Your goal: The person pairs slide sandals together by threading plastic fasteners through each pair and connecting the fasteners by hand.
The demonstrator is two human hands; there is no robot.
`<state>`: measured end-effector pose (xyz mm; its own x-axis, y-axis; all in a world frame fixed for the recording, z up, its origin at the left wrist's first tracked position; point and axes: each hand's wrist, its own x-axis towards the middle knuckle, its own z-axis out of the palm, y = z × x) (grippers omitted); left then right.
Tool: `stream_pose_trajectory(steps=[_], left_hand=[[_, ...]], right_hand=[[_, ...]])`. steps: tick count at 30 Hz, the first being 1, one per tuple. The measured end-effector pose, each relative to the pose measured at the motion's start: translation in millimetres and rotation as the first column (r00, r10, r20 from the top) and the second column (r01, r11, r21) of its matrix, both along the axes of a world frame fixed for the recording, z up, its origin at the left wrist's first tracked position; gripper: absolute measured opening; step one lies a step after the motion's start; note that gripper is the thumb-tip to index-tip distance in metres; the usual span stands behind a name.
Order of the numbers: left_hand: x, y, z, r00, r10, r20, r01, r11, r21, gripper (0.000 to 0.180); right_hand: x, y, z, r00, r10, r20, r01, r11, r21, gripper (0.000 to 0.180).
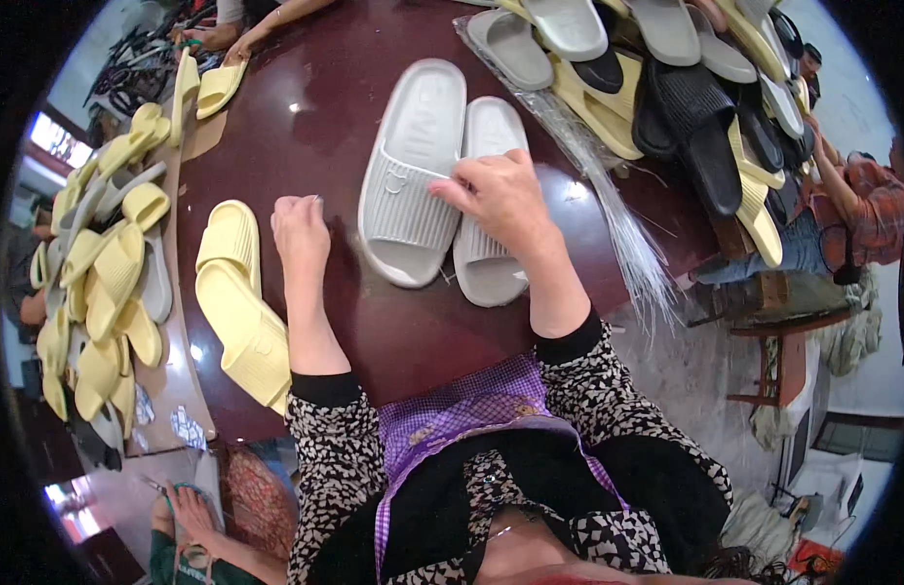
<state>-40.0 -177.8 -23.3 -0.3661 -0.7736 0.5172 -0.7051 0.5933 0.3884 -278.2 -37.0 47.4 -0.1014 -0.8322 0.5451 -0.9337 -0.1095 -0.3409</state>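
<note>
A pair of light grey slides lies side by side on the dark red table (374,336): the left grey slide (410,200) and the right grey slide (493,261), both with ribbed straps. My right hand (505,200) is over them, thumb and fingers pinched at the inner edge of the left slide's strap. Whatever the pinch holds, if anything, is too small to make out. Left of the pair, my left hand (303,234) hovers with its fingers curled closed, their inside hidden. Beside it lie two overlapping pale yellow slides, the upper (230,234) and the lower (242,327).
A heap of yellow and grey slides (111,278) fills the left side. Black, grey and yellow slides (681,117) are piled at the far right by clear plastic sheeting (608,210). A co-worker's hands (239,47) touch yellow slides at the far left; other people sit around the table.
</note>
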Motion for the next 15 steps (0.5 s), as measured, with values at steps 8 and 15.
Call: stream_pose_trajectory(steps=[8, 15], left_hand=[[-13, 12, 22, 0.934, 0.104, -0.343, 0.061, 0.897, 0.437, 0.016], [-19, 7, 11, 0.951, -0.032, -0.308, 0.076, 0.988, 0.133, 0.01]], right_hand=[[3, -9, -9, 1.0, -0.016, -0.002, 0.016, 0.982, 0.189, 0.029], [-18, 30, -5, 0.985, -0.169, 0.019, 0.17, 0.964, -0.206, 0.023]])
